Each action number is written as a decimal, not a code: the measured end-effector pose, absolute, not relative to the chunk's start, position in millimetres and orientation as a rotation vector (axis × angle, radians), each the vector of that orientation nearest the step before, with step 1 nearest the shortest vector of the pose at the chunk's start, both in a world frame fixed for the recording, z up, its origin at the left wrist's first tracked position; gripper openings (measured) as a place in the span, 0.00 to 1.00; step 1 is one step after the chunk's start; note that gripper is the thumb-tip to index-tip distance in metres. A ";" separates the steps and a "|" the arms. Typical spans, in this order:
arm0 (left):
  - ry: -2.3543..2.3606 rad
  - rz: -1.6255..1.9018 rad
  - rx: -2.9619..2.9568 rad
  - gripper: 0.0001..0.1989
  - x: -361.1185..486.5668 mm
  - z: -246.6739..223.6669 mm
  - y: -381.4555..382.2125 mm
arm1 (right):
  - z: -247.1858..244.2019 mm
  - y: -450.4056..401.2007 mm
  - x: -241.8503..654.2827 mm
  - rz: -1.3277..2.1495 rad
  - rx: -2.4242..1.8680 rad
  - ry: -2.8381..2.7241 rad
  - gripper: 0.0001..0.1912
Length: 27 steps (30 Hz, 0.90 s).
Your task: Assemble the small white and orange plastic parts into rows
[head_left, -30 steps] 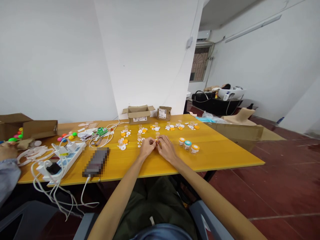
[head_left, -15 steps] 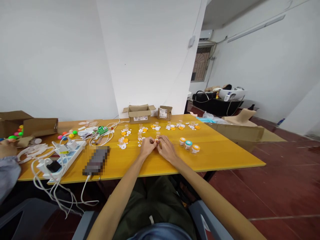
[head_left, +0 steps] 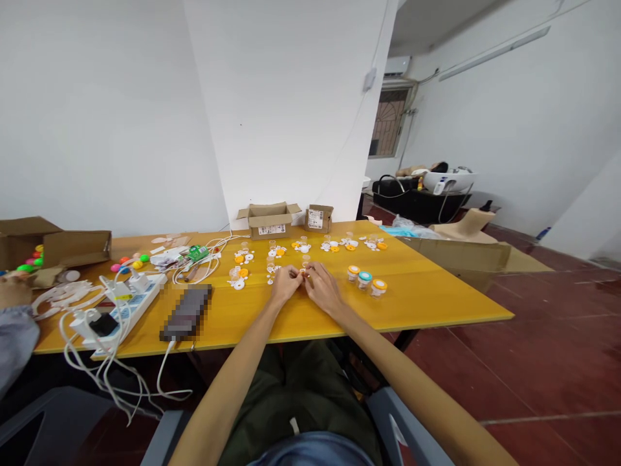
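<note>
My left hand (head_left: 286, 283) and my right hand (head_left: 322, 285) meet over the middle of the yellow table (head_left: 417, 310), fingertips pinched close together. Whatever small piece lies between them is mostly hidden by the fingers. Just beyond the fingertips stands a small clear cup (head_left: 305, 259). To the right of my right hand are three lidded clear jars: one with an orange lid (head_left: 354, 269), one with a blue lid (head_left: 365, 276) and another with an orange lid (head_left: 379, 285). Several groups of white discs (head_left: 237, 283), orange rings (head_left: 239, 259) and clear cups lie around.
Two cardboard boxes, one open (head_left: 270, 220) and one smaller (head_left: 319, 219), stand at the back. On the left are a phone (head_left: 187, 312), a power strip (head_left: 129, 314) with cables, coloured balls (head_left: 138, 264) and another person's sleeve (head_left: 17, 343).
Both hands stay in nearly the same place with fingertips together. The view has shifted very slightly; the things on the table have not visibly moved.
</note>
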<state>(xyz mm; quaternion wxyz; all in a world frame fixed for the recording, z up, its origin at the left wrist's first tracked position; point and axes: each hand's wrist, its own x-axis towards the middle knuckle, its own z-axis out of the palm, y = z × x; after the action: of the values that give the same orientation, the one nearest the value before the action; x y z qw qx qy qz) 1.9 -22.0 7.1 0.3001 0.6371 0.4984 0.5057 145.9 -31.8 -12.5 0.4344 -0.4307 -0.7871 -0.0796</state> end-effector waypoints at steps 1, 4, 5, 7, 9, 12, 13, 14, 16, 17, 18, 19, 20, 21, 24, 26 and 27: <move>1.323 1.339 1.691 0.05 1.9 6.9 -21.8 | -12.1 -32.3 145.9 -0.204 -1.075 -1.969 0.11; 1.320 1.333 1.691 0.06 2.3 7.3 -22.2 | -10.9 -33.7 145.8 -0.208 -1.080 -1.988 0.11; 1.320 1.336 1.689 0.06 2.4 7.6 -22.6 | -10.5 -34.0 145.7 -0.207 -1.079 -1.988 0.11; 1.319 1.341 1.684 0.06 2.7 8.6 -23.5 | -9.7 -34.7 145.7 -0.204 -1.076 -1.983 0.11; 1.319 1.343 1.678 0.06 2.8 9.7 -24.4 | -9.1 -35.2 145.8 -0.204 -1.074 -1.973 0.10; 1.320 1.345 1.670 0.07 2.9 11.0 -25.2 | -8.5 -35.9 145.7 -0.204 -1.075 -1.956 0.09; 1.321 1.345 1.668 0.07 3.0 11.2 -25.3 | -8.4 -36.0 145.6 -0.202 -1.074 -1.951 0.09; 1.322 1.344 1.665 0.07 3.0 11.2 -25.3 | -8.2 -36.2 145.4 -0.200 -1.073 -1.947 0.09; 1.319 1.342 1.662 0.07 2.8 10.7 -24.9 | -8.0 -36.1 145.1 -0.192 -1.067 -1.938 0.09; 1.315 1.343 1.659 0.07 2.6 10.1 -24.4 | -8.0 -35.9 145.0 -0.188 -1.064 -1.928 0.09; 1.310 1.346 1.656 0.06 2.2 9.4 -23.8 | -8.1 -35.4 145.1 -0.184 -1.062 -1.915 0.09; 1.306 1.350 1.651 0.06 1.8 8.4 -22.9 | -8.3 -34.8 145.3 -0.181 -1.061 -1.898 0.10; 1.303 1.356 1.644 0.05 1.3 7.4 -21.9 | -8.6 -34.0 145.8 -0.179 -1.061 -1.879 0.10; 1.304 1.369 1.634 0.05 0.8 6.4 -20.8 | -9.2 -32.9 146.6 -0.178 -1.064 -1.859 0.10; 1.328 1.435 1.601 0.04 -0.3 4.0 -17.6 | -12.4 -28.2 149.9 -0.180 -1.099 -1.817 0.10; 1.353 1.472 1.586 0.05 -0.6 3.3 -16.3 | -15.8 -24.4 152.3 -0.191 -1.147 -1.804 0.10; 1.363 1.482 1.583 0.05 -0.6 3.1 -15.9 | -17.7 -22.5 153.3 -0.199 -1.168 -1.805 0.10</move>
<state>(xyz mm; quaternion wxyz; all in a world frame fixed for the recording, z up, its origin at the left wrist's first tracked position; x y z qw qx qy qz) -0.6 -15.9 3.1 0.2861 0.5923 0.5098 0.5545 153.3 -22.5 -17.7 0.4720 -0.4768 -0.7371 -0.0812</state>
